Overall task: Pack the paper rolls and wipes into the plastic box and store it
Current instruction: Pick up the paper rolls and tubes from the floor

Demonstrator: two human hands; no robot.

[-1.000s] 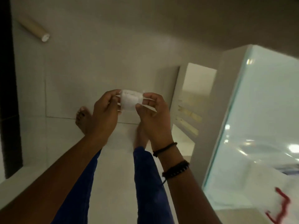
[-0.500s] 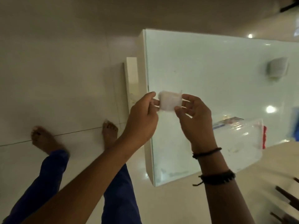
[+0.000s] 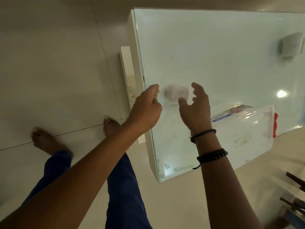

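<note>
A small white wipe packet point(image 3: 177, 95), blurred, lies between my two hands over the glass table top point(image 3: 214, 47); neither hand grips it. My left hand point(image 3: 146, 108) is just left of the packet with loosely curled fingers and holds nothing. To the packet's right, my right hand point(image 3: 196, 108) has its fingers spread. The clear plastic box point(image 3: 244, 134) with a red latch point(image 3: 275, 124) rests on the table's near right part, beside my right wrist. A white object point(image 3: 292, 44), perhaps a paper roll, sits at the table's far right.
The white table's left edge point(image 3: 140, 80) stands over a lower white shelf point(image 3: 127, 71). My bare feet point(image 3: 110, 126) are on the pale tiled floor left of the table. Dark wooden chair parts point(image 3: 295, 182) show at the bottom right.
Both hands held the packet by its ends before; now they have moved apart and let go of it above the table. The view has swung from the floor onto the table.
</note>
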